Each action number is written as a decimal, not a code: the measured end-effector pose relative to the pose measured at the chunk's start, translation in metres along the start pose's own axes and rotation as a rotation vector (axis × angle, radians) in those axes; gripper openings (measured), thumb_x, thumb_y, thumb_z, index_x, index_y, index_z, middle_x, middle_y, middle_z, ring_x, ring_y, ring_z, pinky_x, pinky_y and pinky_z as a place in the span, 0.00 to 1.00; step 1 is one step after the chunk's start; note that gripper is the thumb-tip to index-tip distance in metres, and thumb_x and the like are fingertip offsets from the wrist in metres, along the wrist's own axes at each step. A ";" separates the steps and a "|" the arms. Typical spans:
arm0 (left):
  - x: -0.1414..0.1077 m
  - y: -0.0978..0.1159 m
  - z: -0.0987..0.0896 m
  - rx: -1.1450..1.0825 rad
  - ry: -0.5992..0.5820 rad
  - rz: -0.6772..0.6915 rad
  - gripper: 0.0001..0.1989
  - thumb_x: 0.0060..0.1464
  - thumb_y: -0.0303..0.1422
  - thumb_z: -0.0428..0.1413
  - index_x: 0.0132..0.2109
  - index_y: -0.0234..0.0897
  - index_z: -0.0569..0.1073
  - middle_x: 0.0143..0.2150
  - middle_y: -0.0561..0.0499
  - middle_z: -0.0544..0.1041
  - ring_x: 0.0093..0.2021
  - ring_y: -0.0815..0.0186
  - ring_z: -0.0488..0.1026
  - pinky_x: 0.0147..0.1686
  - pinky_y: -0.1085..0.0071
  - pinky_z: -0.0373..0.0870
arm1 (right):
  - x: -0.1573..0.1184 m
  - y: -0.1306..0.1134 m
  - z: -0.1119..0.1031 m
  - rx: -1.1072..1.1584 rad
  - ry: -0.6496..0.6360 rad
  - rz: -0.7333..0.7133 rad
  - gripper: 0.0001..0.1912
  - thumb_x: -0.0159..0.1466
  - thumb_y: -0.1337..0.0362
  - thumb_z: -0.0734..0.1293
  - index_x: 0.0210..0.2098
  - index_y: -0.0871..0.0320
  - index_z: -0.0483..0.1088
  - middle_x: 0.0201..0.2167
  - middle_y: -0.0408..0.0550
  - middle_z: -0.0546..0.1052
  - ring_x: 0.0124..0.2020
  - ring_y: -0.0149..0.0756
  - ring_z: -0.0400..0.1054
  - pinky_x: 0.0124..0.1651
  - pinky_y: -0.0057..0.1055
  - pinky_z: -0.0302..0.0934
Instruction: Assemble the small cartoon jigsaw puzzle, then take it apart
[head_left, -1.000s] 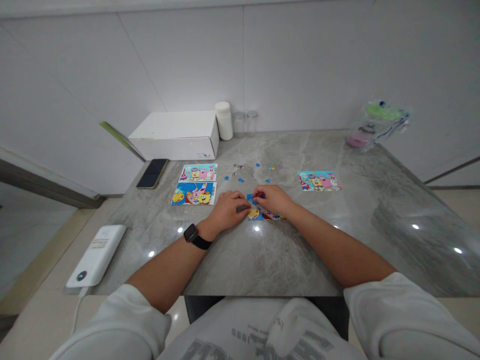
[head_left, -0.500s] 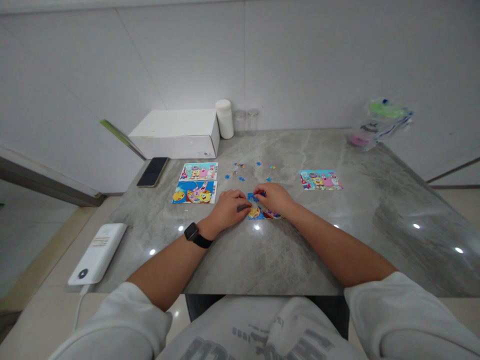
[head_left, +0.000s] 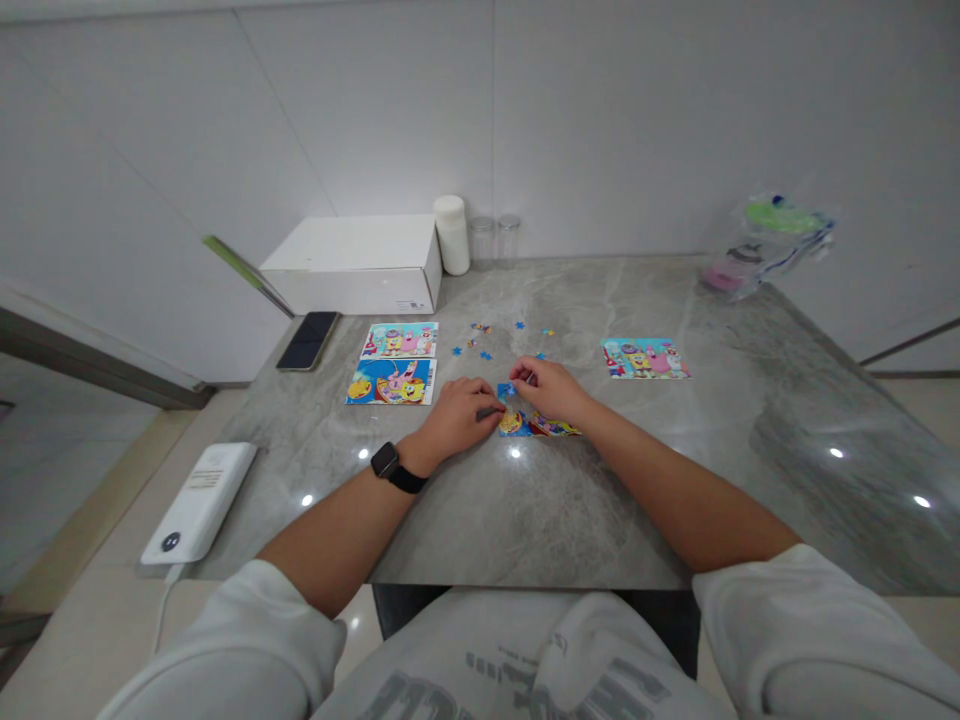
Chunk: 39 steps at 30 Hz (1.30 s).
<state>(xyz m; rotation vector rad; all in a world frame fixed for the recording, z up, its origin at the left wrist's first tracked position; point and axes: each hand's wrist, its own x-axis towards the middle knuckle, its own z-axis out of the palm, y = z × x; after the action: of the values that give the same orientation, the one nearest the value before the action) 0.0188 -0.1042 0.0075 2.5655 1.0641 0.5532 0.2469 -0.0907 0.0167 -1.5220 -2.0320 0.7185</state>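
A partly assembled puzzle [head_left: 514, 423] with blue, yellow and red parts lies on the grey table in front of me. My left hand [head_left: 465, 418] rests at its left edge, fingers curled around a small dark object that I cannot make out. Over the puzzle's upper part, my right hand [head_left: 546, 388] pinches a small blue puzzle piece [head_left: 514, 388]. Several loose pieces [head_left: 486, 356] are scattered behind the hands. Two printed cards, one pink and turquoise [head_left: 400, 340], one blue [head_left: 390, 382], lie to the left. A finished-looking cartoon picture [head_left: 645, 359] lies to the right.
A phone [head_left: 308, 341] and a white box [head_left: 352, 265] are at the back left, beside a white bottle [head_left: 451, 236] and two clear glasses [head_left: 508, 240]. A plastic bag [head_left: 769, 245] stands at the back right. A white power bank [head_left: 199, 505] with a cable lies at the left edge.
My right hand has lifted slightly and its fingers have shifted, showing more of the puzzle's right side. My left hand stays at the puzzle's left edge. The view has moved slightly.
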 end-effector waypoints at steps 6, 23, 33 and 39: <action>0.000 -0.001 0.000 0.015 -0.005 0.009 0.09 0.65 0.36 0.61 0.47 0.48 0.86 0.49 0.48 0.81 0.49 0.58 0.76 0.52 0.57 0.69 | -0.001 -0.006 -0.006 -0.056 -0.068 -0.018 0.09 0.66 0.71 0.68 0.41 0.56 0.80 0.38 0.45 0.83 0.34 0.32 0.73 0.42 0.28 0.63; 0.000 -0.001 0.001 0.014 -0.005 0.008 0.09 0.65 0.35 0.60 0.46 0.47 0.85 0.48 0.48 0.81 0.49 0.57 0.76 0.51 0.57 0.69 | -0.002 0.000 -0.005 -0.092 -0.095 -0.015 0.03 0.64 0.68 0.71 0.38 0.55 0.78 0.35 0.43 0.83 0.35 0.32 0.73 0.40 0.27 0.61; 0.001 -0.003 0.001 -0.001 -0.015 0.016 0.09 0.66 0.35 0.59 0.47 0.47 0.85 0.48 0.48 0.82 0.49 0.58 0.77 0.52 0.56 0.69 | 0.000 0.003 -0.016 -0.097 -0.085 -0.010 0.06 0.65 0.69 0.70 0.40 0.55 0.80 0.37 0.44 0.83 0.35 0.32 0.73 0.41 0.27 0.62; 0.002 -0.001 0.000 -0.029 -0.005 0.008 0.10 0.67 0.34 0.58 0.50 0.45 0.84 0.49 0.47 0.82 0.50 0.57 0.77 0.52 0.57 0.70 | 0.006 0.011 -0.052 -0.083 0.019 0.029 0.07 0.64 0.68 0.70 0.39 0.55 0.81 0.36 0.45 0.83 0.33 0.33 0.73 0.41 0.29 0.65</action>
<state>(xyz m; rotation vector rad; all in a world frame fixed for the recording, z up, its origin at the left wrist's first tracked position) 0.0193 -0.1020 0.0073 2.5462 1.0366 0.5601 0.2876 -0.0759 0.0483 -1.6017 -2.0529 0.6355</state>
